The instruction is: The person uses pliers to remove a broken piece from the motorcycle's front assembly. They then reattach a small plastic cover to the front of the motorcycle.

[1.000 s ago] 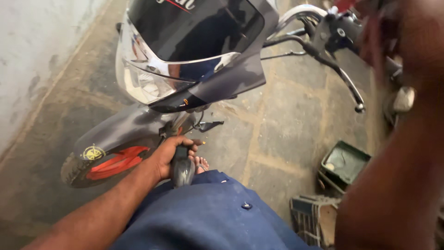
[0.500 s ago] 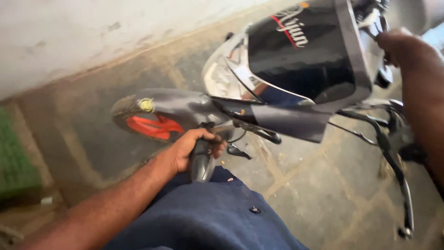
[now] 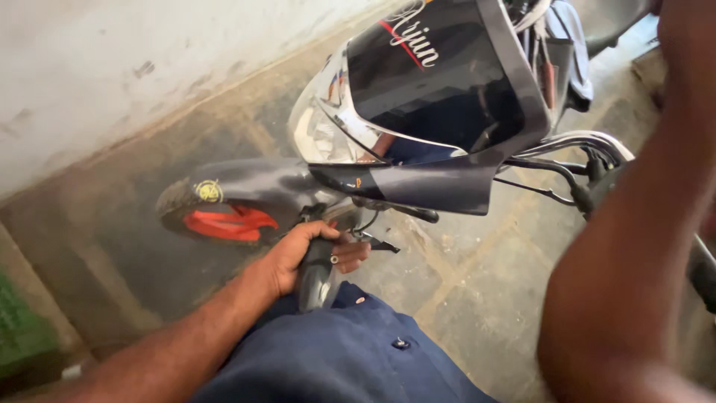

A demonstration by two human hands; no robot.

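The left hand (image 3: 307, 254) is wrapped around the dark tubular fork leg (image 3: 317, 272) of a black motorcycle with a dark tinted front cowl (image 3: 432, 97), fingers clamped on the tube just behind the grey front mudguard (image 3: 253, 183) and the front wheel with its red rim (image 3: 224, 222). The person's blue trousers (image 3: 350, 351) press close beneath. The right forearm (image 3: 634, 246) crosses the frame toward the chrome handlebar (image 3: 574, 142); its hand lies out of view, so I cannot tell its fingers' state. The step looks like steadying the front end; any further move calls for a firm 2-handed hold.
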